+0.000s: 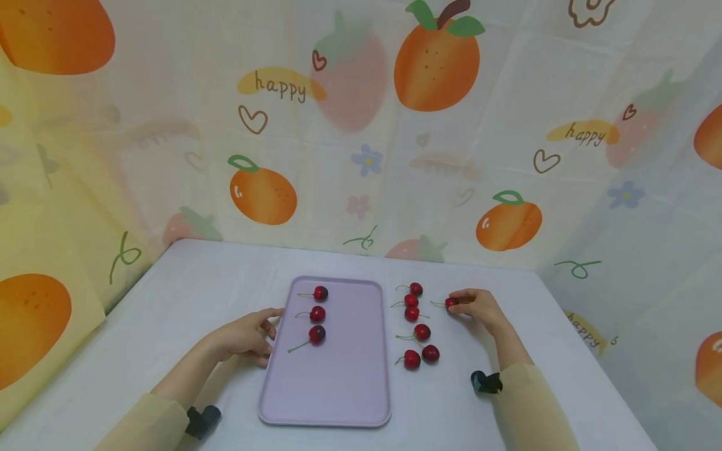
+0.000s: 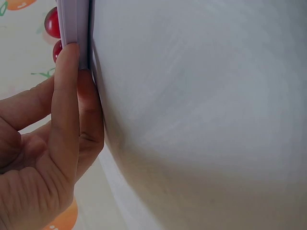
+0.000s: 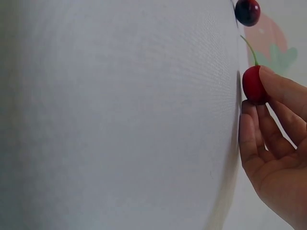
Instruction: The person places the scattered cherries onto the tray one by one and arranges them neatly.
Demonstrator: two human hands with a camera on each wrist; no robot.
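Note:
A red cherry (image 3: 254,85) with a green stem is pinched between the thumb and fingers of my right hand (image 1: 479,308), low over the table right of the loose cherries. In the right wrist view, the thumb lies on the cherry's side. My left hand (image 1: 244,338) is at the left edge of the lilac tray (image 1: 355,382), its fingertips touching the rim. The left wrist view shows fingers (image 2: 65,100) against the tray's side wall. Three cherries lie in a column on the tray: a top one (image 1: 320,293), a middle one (image 1: 318,314) and a lower one (image 1: 317,334).
Several cherries (image 1: 422,332) with stems lie on the white table (image 1: 214,275) between the tray and my right hand. A fruit-printed curtain (image 1: 361,175) hangs behind the table and along its sides. Dark straps (image 1: 486,382) are on both wrists.

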